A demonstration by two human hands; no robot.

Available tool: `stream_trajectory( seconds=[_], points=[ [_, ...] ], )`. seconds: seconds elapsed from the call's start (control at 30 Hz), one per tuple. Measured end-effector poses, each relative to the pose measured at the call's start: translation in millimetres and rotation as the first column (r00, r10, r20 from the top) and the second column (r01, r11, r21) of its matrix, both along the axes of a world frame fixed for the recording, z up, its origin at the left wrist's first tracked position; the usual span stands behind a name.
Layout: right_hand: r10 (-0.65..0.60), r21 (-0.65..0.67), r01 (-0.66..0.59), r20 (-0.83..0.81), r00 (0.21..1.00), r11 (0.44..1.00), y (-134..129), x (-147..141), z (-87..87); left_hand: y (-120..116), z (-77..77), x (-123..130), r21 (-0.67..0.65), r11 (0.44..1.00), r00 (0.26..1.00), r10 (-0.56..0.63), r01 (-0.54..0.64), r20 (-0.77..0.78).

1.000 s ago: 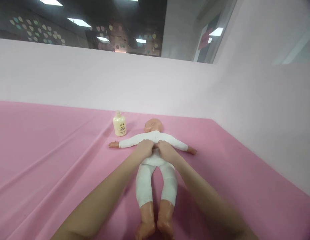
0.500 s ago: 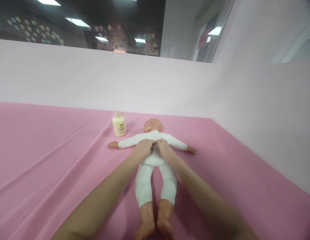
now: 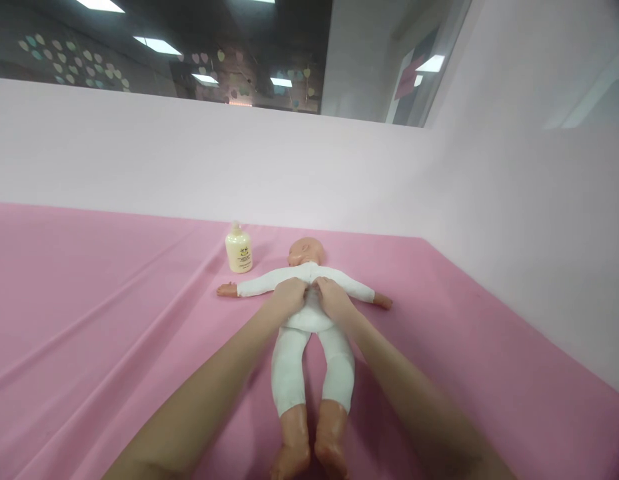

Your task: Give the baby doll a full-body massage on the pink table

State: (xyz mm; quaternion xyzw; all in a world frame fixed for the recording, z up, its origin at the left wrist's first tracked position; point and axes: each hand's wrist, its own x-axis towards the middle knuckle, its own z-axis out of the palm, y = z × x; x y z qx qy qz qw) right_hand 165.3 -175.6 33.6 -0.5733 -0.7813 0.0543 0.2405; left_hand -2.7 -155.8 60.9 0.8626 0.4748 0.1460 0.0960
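A baby doll (image 3: 312,317) in white clothing lies on the pink cloth, its head at the far end, its arms spread and its bare feet towards me. My left hand (image 3: 290,293) rests on the left side of the doll's torso, its fingers curled in at the chest. Opposite it, my right hand (image 3: 332,295) touches the right side of the chest with bent fingers. The fingertips of both are close together near the middle of the chest, and whether they pinch the fabric is too small to tell.
A cream-coloured bottle (image 3: 238,252) stands beyond the doll's outstretched arm on the left. The pink cloth (image 3: 114,300) has long folds at the left. A white wall (image 3: 199,160) rises behind and at the right, with a window (image 3: 269,53) above.
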Motion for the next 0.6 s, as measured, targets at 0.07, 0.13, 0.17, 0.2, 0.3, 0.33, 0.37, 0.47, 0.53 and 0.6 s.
stream_trajectory(
  seconds=[0.07, 0.13, 0.17, 0.2, 0.3, 0.33, 0.37, 0.47, 0.53, 0.6],
  points=[
    [-0.001, 0.002, 0.001, -0.019, 1.0, 1.0, 1.5, 1.5, 0.8, -1.8, -0.1, 0.2, 0.034, 0.999, 0.999, -0.003, 0.004, -0.034],
    [0.003, -0.003, -0.003, -0.013, 1.0, 1.0, 2.9, 2.6, 2.6, -2.3, -1.8, 0.6, 0.045, 0.999, 0.999, 0.031, -0.029, -0.043],
    [0.006, -0.008, -0.006, 0.002, 1.0, 1.0, 3.6, 3.0, 3.7, -1.9, -3.1, 0.9, 0.046, 0.998, 0.998, 0.047, -0.045, -0.036],
    [0.005, -0.015, -0.005, 0.022, 1.0, 1.0, 4.3, 3.4, 4.8, -0.9, -4.7, 1.1, 0.044, 0.997, 0.998, 0.057, -0.056, -0.027],
    [-0.004, -0.041, 0.007, 0.069, 0.998, 0.999, 6.4, 4.2, 6.9, 3.8, -9.6, 0.8, 0.058, 0.997, 0.999, 0.041, -0.041, -0.005],
    [-0.01, -0.043, 0.013, 0.079, 0.997, 0.999, 7.0, 4.3, 6.9, 5.6, -10.8, 0.3, 0.067, 0.997, 1.0, 0.026, -0.026, -0.003],
    [-0.019, -0.038, 0.022, 0.089, 0.996, 0.999, 7.5, 4.3, 6.6, 7.4, -11.7, -0.5, 0.075, 0.997, 1.0, 0.01, -0.01, -0.001],
    [-0.047, 0.038, 0.043, 0.115, 0.992, 0.998, 8.6, 4.0, 4.2, 11.2, -12.1, -3.3, 0.085, 0.996, 1.0, -0.016, 0.017, -0.012],
    [-0.039, 0.09, 0.029, 0.111, 0.993, 0.996, 9.3, 3.7, 2.3, 12.5, -11.4, -4.8, 0.095, 0.995, 1.0, -0.005, 0.007, -0.027],
    [-0.01, 0.098, 0.0, 0.095, 0.995, 0.995, 10.5, 3.4, 0.7, 13.1, -11.0, -5.4, 0.114, 0.993, 0.999, 0.006, -0.001, -0.043]
  ],
)
